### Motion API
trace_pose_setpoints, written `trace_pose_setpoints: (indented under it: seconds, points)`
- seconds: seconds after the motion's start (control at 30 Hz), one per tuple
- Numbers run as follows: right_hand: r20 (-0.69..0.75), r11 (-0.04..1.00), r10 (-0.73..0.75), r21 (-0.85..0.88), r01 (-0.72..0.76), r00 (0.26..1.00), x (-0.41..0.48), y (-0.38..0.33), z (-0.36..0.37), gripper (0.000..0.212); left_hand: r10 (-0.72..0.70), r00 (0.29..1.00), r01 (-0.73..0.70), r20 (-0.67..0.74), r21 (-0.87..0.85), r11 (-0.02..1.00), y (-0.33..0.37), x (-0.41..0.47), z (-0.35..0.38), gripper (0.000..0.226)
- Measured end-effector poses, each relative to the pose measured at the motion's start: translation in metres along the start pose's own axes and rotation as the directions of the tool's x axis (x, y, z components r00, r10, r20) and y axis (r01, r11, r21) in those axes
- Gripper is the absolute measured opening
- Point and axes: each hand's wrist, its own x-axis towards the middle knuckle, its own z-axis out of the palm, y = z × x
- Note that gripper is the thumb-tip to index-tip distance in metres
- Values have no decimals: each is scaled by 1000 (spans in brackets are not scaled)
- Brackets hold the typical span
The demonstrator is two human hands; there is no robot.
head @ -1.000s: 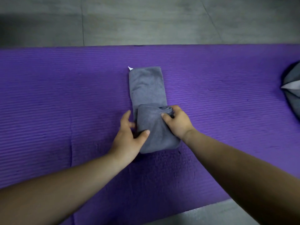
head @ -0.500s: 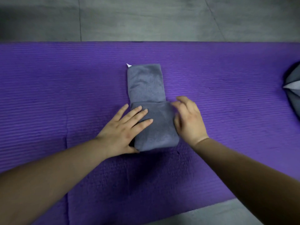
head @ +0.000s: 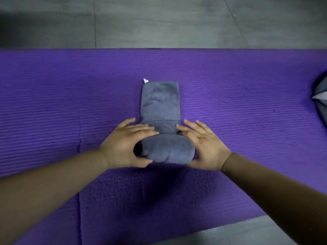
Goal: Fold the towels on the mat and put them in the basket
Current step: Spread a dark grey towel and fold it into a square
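Grey towel (head: 160, 103) lengthwise away; left hand (head: 123, 144), right hand (head: 207, 145) flank rolled end, fingers (head: 145, 129) straight.

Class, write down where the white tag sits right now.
In the head view, the tag sticks out at the far left corner of the towel, on the mat, beyond the left hand.
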Motion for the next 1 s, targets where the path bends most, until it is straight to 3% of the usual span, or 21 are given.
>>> trace_pose_setpoints:
  seconds: [0.13, 0.2, 0.33, 0.37, 0.5, 0.53, 0.6, 0.67, 0.73, 0.77, 0.87, 1.0]
  points:
    - [-73, 986, 1, 164, 11, 997, -26, -25, 8, 68, -40, 989, 29, -144, -77, 997, 14, -37, 5, 56]
    - [-49, 960, 45, 277, -30, 998, -37, -39, 9, 72, -149, 974, 112, -170, -210, 971, 20, -51, 5, 58]
    - [191, 775, 192, 572, -268, 963, -35, -52, 5, 114, -422, 906, 366, 6, -511, 778, 23, -45, -2, 76]
    - [221, 721, 239, 612, -325, 946, -30, -52, 4, 118, -458, 889, 380, 11, -578, 722, 22, -37, -2, 66]
    - [288, 501, 411, 722, -478, 865, 4, -49, 2, 86, -578, 816, 366, 0, -774, 516, 19, -5, -5, 38]
    - [305, 444, 454, 737, -510, 837, 11, -48, 3, 87, -600, 800, 355, 1, -807, 472, 19, 0, -6, 35]
    - [303, 363, 540, 757, -543, 785, 19, -43, 10, 91, -568, 823, 336, 14, -818, 466, 18, 4, -6, 61]
    - [317, 298, 578, 776, -556, 752, 23, -44, 11, 70, -570, 820, 380, 54, -796, 471, 17, 4, 2, 94]
    - [335, 247, 586, 794, -556, 738, 27, -45, 9, 35, -652, 757, 439, 57, -782, 442, 16, 6, 6, 94]
    - [335, 236, 598, 794, -560, 728, 30, -43, 8, 28, -690, 723, 467, 38, -763, 447, 17, 10, 7, 89]
    - [331, 196, 664, 788, -583, 671, 42, -37, 12, 34, -738, 674, 572, 38, -659, 488, 11, 23, 1, 89]
    - [408, 67, 678, 794, -605, 611, 49, -33, 11, 59, -742, 651, 717, 161, -452, 531, -5, 31, -7, 116]
